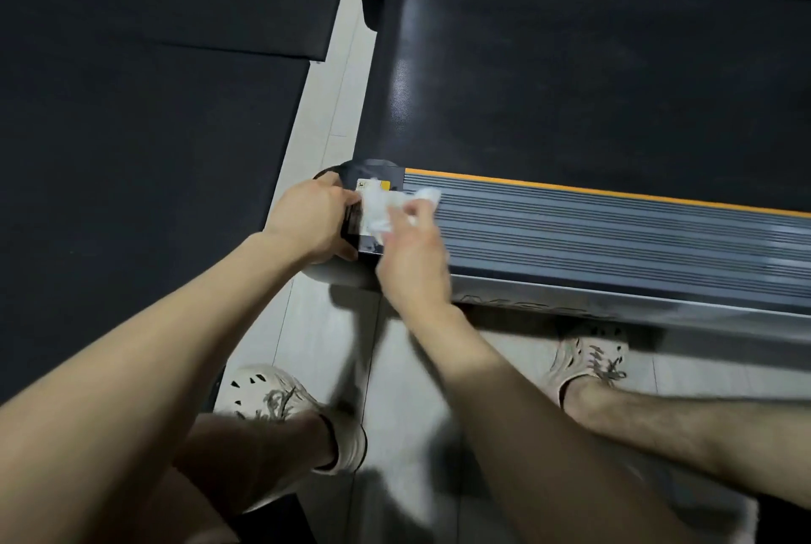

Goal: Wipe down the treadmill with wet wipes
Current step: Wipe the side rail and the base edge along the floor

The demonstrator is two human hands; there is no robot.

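Here — right hand (412, 262) pinches wet wipe (378, 210), left hand (309, 218) curled at treadmill (614, 236) corner.

The pale tiled floor (342, 104) beneath me carries the treadmill (570, 74) on my right and two dark mats (131, 170) edge to edge on my left. My two pale shoes (272, 394) stand beside the treadmill.

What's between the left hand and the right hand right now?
In the head view, the white wet wipe, held by the right hand, lies between it and the left hand, over the rail's dark end cap.
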